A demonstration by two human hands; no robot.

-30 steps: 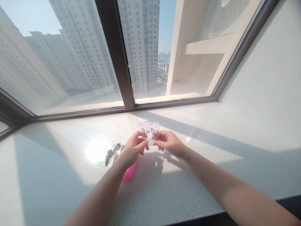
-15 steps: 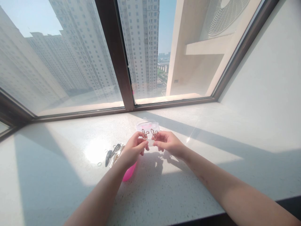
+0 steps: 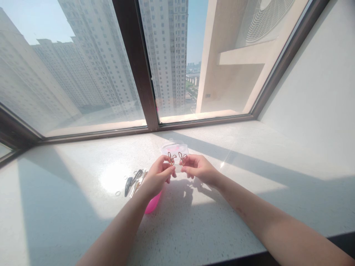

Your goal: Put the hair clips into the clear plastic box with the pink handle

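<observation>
Two pinches: my left hand (image 3: 156, 178) held the left clip (image 3: 171, 159), my right hand (image 3: 200, 169) the right clip (image 3: 182, 158), both ears-up, side by side, just apart.

No legible text, label, brand, number or sign appears anywhere in the frame. The visible surfaces carry no readable markings.

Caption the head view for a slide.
Left hand and right hand each pinch one of two rabbit-shaped wire clips over a sunlit windowsill.
</observation>
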